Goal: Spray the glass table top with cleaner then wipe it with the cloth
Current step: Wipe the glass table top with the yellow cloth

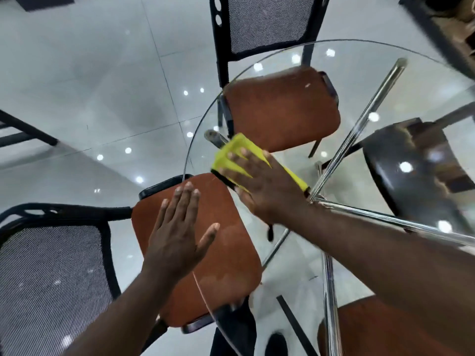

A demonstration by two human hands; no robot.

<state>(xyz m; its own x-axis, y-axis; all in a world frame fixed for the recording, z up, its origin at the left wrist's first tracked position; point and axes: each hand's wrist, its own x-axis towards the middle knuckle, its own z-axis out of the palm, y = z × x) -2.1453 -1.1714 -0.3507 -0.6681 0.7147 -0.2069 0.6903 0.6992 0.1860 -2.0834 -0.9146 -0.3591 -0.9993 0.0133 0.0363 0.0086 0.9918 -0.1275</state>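
Observation:
The round glass table top (365,80) fills the right half of the head view, with chrome legs showing through it. A yellow cloth with a black edge (232,154) lies flat on the glass near its left rim. My right hand (259,181) presses down on the cloth with fingers spread and straight. My left hand (180,232) is flat with straight fingers close together, at the glass's left edge over a chair seat; whether it touches the glass I cannot tell. No spray bottle is in view.
Two chairs with brown seats and black mesh backs stand at the table's left, one seat (280,109) under the glass at the far side, one (231,265) near me. A dark stool (411,173) shows through the glass at right. Glossy grey floor tiles (90,86) surround everything.

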